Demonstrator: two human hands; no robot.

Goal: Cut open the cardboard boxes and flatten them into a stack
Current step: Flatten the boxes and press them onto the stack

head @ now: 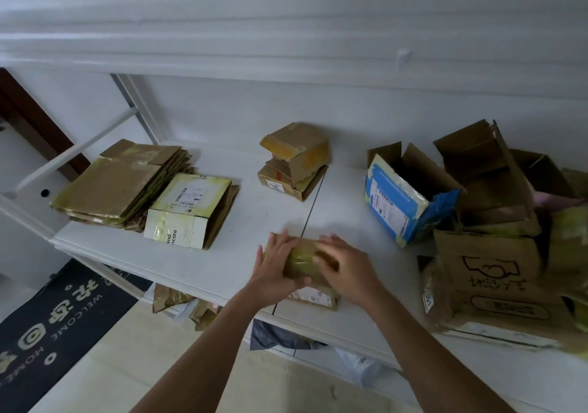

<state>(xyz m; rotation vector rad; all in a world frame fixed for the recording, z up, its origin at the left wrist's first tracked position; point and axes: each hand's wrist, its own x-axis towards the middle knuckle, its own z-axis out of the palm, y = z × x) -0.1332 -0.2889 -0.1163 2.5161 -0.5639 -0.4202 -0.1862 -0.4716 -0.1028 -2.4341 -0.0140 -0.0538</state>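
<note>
A small brown cardboard box [302, 261] wrapped in yellowish tape sits near the front edge of the white shelf [241, 221]. My left hand [275, 266] holds its left side, fingers spread over the top and thumb curled under the near edge. My right hand [345, 267] lies over its right side, fingers bent across the top. A stack of flattened boxes [127, 186] lies at the left of the shelf, with a white-labelled flat box [189, 210] beside it.
Two small taped boxes [294, 161] are piled at the back centre. A blue-taped open box [404, 194] and a heap of open brown boxes [496, 221] fill the right. A dark doormat [54, 317] lies on the floor below left; cardboard scraps [178, 304] sit under the shelf.
</note>
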